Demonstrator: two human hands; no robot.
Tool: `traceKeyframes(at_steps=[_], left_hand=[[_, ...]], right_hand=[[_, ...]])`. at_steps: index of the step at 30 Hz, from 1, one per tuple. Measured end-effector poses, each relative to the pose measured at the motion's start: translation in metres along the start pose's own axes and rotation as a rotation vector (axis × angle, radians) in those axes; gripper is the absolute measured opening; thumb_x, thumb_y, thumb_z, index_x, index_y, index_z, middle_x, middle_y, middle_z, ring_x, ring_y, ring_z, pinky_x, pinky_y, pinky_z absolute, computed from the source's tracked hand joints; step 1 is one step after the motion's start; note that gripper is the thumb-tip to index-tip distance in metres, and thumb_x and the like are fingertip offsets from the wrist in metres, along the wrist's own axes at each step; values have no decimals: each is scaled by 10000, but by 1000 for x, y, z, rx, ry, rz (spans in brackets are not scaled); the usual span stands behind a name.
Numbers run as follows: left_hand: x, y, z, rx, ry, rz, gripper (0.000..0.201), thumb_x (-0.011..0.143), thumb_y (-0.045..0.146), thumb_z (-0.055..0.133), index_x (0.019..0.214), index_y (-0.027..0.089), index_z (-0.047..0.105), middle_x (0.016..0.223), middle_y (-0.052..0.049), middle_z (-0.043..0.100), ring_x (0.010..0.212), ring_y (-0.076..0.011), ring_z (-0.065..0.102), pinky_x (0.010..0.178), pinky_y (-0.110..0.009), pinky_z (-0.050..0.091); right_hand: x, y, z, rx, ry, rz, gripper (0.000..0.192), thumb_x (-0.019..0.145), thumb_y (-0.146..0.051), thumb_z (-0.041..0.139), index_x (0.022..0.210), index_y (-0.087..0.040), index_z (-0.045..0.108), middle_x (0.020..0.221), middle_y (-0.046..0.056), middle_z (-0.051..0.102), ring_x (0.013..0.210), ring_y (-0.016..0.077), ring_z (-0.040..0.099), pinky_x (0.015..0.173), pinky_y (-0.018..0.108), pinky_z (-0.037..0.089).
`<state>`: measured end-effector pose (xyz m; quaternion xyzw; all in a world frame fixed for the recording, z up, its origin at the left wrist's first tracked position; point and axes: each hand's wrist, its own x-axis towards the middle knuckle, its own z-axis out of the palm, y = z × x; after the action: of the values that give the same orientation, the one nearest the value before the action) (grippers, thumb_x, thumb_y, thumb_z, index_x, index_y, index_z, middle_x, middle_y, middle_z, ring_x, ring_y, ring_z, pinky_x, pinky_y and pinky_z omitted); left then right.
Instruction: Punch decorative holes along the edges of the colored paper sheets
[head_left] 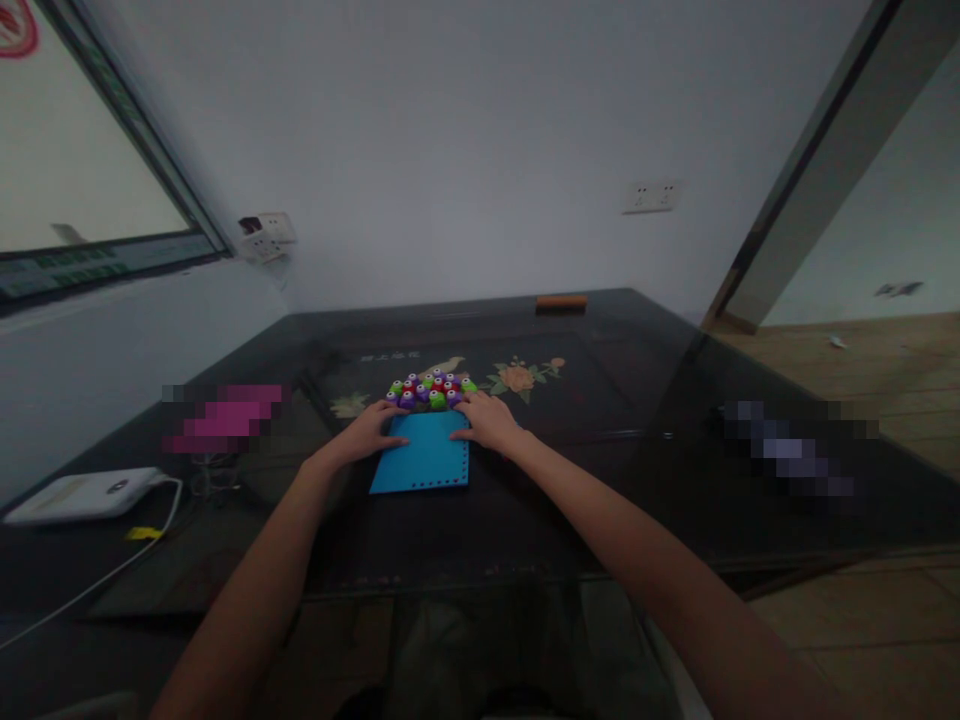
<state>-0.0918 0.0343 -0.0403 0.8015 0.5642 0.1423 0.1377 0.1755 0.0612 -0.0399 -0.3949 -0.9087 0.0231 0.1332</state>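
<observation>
A bright blue rectangular sheet (424,455), with small holes along its right and bottom edges, lies on the dark table in front of me. My left hand (366,432) rests over its upper left part, the thumb stretched onto the sheet and the other fingers reaching past its top corner. At the upper right, my right hand (489,420) lies in a mirrored way, thumb and fingers apart. Just beyond the sheet sits a cluster of small purple, green and red pieces with eye-like white tops (431,388). The fingertips of both hands are close to them; contact is unclear.
The dark glossy table (600,500) carries a flower print (517,377). To the left are a pixelated pink item (232,415) and a white device (86,496) with a cable. A brown block (561,301) sits at the back; a blurred item (784,448) lies right.
</observation>
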Motion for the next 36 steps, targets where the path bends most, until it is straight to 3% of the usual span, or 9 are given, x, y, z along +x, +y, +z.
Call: traceKeyframes(at_steps=[6,10,13,21,24,29,36], left_hand=[[1,-2,0,-18,48,23,576,654,512,647,1117,190,531,1160,-98,531,1100,-276,506,967,-414,376],[1,2,0,-25,67,-2,552,633,480,668,1068,174,522,1120,-110,551,1044,-282,529,917,-410,404],[0,10,-2,-24,65,-39,538,623,452,676,1051,165,521,1082,-115,572,984,-278,550,853,-393,432],[-5,22,-11,-70,120,-110,461,653,428,648,1027,178,548,996,-73,622,908,-269,589,799,-369,451],[-5,22,-18,-179,206,-141,418,653,461,647,954,181,571,939,-49,638,882,-251,597,766,-347,470],[-6,32,-24,-562,257,-253,443,629,525,682,847,156,568,844,-40,654,778,-202,616,684,-317,510],[-10,61,-14,-1005,232,-347,501,635,452,739,1016,156,602,953,-108,690,776,-228,660,656,-333,551]], right_hand=[[-1,-3,-1,22,77,51,439,757,-397,678,1120,-188,548,1124,107,582,1039,264,546,819,369,439],[1,-3,-1,57,115,98,269,785,-254,652,1036,-191,578,1052,79,611,1013,229,559,809,329,435],[3,-2,2,70,115,139,142,816,-261,610,934,-183,614,978,74,628,969,224,574,778,316,437],[6,2,4,176,153,165,140,822,-293,586,870,-172,638,916,73,638,875,210,586,704,296,421],[8,4,2,352,172,192,146,797,-303,612,826,-163,640,844,58,644,790,179,583,671,272,407],[13,12,1,843,208,214,154,764,-277,639,731,-132,602,653,4,590,620,114,540,591,230,385],[15,27,-8,1261,301,298,132,705,-257,669,722,-163,579,590,-33,561,522,84,491,531,220,397]])
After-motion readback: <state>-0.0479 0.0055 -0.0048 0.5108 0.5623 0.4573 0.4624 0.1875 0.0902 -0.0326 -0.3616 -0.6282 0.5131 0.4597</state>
